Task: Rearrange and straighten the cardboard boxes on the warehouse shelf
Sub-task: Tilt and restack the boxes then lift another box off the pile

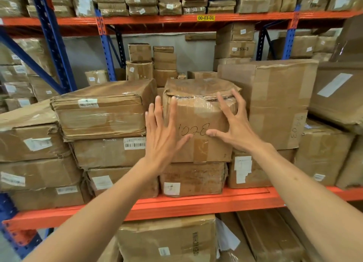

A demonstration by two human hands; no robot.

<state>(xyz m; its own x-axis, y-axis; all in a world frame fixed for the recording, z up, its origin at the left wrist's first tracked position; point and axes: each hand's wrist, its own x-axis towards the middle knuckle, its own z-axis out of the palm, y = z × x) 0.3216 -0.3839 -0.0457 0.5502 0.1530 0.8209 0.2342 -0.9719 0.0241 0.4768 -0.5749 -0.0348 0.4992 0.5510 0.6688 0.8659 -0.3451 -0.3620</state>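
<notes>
A taped cardboard box [198,112] with a handwritten number on its front stands in the middle of the shelf, on top of a flatter box [192,178]. My left hand [164,132] lies flat against the left part of its front face, fingers straight and pointing up. My right hand [233,122] is spread over the box's right front edge, with the fingertips at the torn top rim and the thumb on the front face. A tilted flat box [102,108] tops the stack to the left. A tall box [275,102] stands close on the right.
The orange shelf beam [206,202] runs under the boxes, with a blue upright [54,39] at the left. Smaller boxes [152,63] are stacked at the back of the shelf. More boxes fill the shelf above and the level below [169,240].
</notes>
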